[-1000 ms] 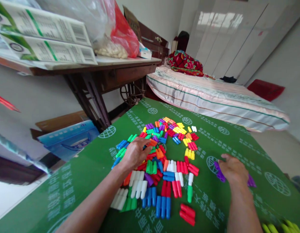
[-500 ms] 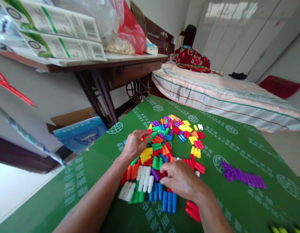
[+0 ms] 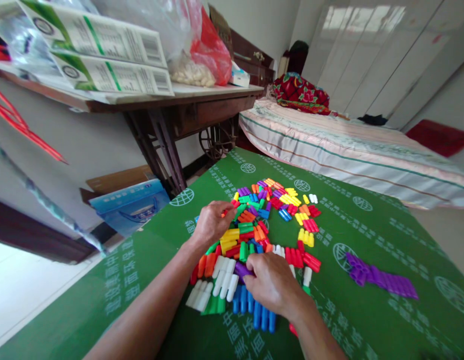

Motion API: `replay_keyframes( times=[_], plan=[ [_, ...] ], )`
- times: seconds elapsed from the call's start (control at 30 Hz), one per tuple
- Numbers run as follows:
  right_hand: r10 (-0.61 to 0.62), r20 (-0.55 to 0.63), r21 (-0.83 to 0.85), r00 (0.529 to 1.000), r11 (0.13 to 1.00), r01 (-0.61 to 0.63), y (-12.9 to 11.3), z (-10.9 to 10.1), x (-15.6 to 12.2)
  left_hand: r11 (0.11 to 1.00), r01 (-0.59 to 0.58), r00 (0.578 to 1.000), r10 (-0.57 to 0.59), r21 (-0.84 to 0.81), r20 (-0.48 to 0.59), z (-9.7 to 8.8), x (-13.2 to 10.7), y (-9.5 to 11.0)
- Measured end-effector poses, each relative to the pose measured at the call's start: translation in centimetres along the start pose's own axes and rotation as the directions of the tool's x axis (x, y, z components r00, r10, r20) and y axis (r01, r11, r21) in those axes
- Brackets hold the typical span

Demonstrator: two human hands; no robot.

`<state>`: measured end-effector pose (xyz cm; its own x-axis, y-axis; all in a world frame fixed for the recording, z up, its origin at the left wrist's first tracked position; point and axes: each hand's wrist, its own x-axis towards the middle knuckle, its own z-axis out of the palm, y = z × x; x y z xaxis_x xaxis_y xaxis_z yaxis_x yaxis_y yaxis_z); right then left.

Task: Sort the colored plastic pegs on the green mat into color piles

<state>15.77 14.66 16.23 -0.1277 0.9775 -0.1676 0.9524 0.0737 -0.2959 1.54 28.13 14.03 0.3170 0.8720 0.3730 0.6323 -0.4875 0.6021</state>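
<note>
My right hand (image 3: 273, 284) is over the near part of a heap of coloured plastic blocks, each made of joined tubes. Its thumb and forefinger close on the end of a purple block (image 3: 241, 271). My left hand (image 3: 212, 221) rests at the heap's left side with curled fingers; a bit of orange-red shows between them, but what they hold is mostly hidden. White blocks (image 3: 225, 280) and blue blocks (image 3: 264, 317) lie in front of my right hand. A joined strip of purple blocks (image 3: 389, 281) lies apart at the right.
The green table (image 3: 153, 280) bears white printing. Yellow blocks (image 3: 306, 238) and red blocks (image 3: 294, 257) lie right of the heap. A sewing-machine table (image 3: 202, 102) with boxes (image 3: 119, 75) and bags stands at the left. Beyond is a bed (image 3: 329, 145).
My right hand has shifted left and closed on the purple block. A white-and-green piece now shows right of it. My left hand stays about where it was; the view has shifted slightly.
</note>
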Motion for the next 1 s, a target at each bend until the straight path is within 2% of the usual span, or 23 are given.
replay_keyframes(
  times=[0.1,0.2,0.33,0.43,0.53,0.63,0.73,0.83,1.0],
  plan=[
    [0.029,-0.024,0.126,0.999,0.992,-0.025,1.2,-0.7,-0.2,1.0,0.011,1.0,-0.011,0.008,0.003,-0.1,0.1,-0.2],
    [0.07,-0.036,0.314,0.997,0.948,-0.056,3.3,-1.4,-0.5,0.999,0.036,0.999,-0.036,0.008,0.011,-0.2,0.1,-0.3],
    [0.222,-0.134,0.475,0.966,0.87,-0.134,8.3,-2.1,-0.9,0.995,0.104,0.995,-0.104,-0.003,0.006,-0.6,0.5,-0.3],
    [0.421,-0.211,0.446,0.882,0.844,-0.297,13.2,-2.7,-1.8,0.99,0.145,0.99,-0.144,0.002,-0.003,-0.8,0.9,-0.5],
    [0.628,-0.224,0.368,0.746,0.763,-0.532,17.2,-3.2,-3.4,0.986,0.169,0.986,-0.169,0.007,-0.01,-1.0,1.1,-0.6],
    [0.762,-0.204,0.294,0.614,0.646,-0.704,19.7,-3.5,-4.9,0.982,0.19,0.982,-0.189,0.015,-0.025,-1.1,1.2,-1.0],
    [0.832,-0.197,0.246,0.519,0.554,-0.795,20.8,-3.5,-5.7,0.98,0.199,0.98,-0.198,0.027,-0.032,-1.2,1.2,-1.4],
    [0.864,-0.224,0.227,0.451,0.496,-0.838,21.2,-3.2,-5.9,0.976,0.215,0.976,-0.213,0.047,-0.04,-1.3,1.3,-1.8],
    [0.898,-0.161,0.219,0.41,0.438,-0.872,21.2,-2.9,-5.9,0.958,0.278,0.96,-0.277,0.064,-0.03,-1.7,1.3,-1.9]
  ],
)
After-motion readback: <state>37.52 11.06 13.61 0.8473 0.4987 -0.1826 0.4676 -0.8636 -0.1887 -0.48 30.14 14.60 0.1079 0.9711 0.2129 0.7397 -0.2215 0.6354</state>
